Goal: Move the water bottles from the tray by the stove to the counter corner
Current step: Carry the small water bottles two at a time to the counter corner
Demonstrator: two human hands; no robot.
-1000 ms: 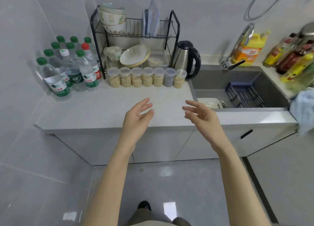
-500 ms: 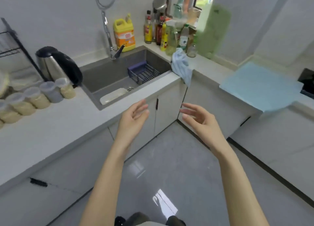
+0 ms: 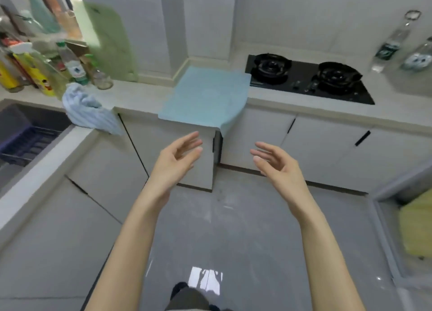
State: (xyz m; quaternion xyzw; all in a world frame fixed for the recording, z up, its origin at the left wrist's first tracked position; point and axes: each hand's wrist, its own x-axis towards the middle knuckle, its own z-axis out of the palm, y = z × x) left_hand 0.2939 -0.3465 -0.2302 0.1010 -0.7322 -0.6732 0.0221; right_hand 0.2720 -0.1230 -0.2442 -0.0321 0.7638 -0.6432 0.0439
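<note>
Two clear water bottles show blurred at the far right, past the black gas stove [image 3: 308,78]: one bottle [image 3: 389,46] leaning, another bottle [image 3: 418,57] at the frame edge. They rest on a pale round tray [image 3: 411,83] on the counter. My left hand [image 3: 177,161] and my right hand [image 3: 277,163] are held out over the floor in front of the cabinets, palms facing each other, fingers apart, holding nothing. Both hands are well short of the bottles.
A light blue mat [image 3: 205,95] covers the counter corner left of the stove. A blue-white cloth [image 3: 88,112] hangs by the sink [image 3: 25,133]. Sauce and oil bottles [image 3: 44,72] crowd the counter at left. The grey tiled floor [image 3: 219,229] lies below.
The view has swung right, from the counter corner with the grouped green-capped bottles, past the sink, to the stove. Both hands stayed open and empty in front of me.
</note>
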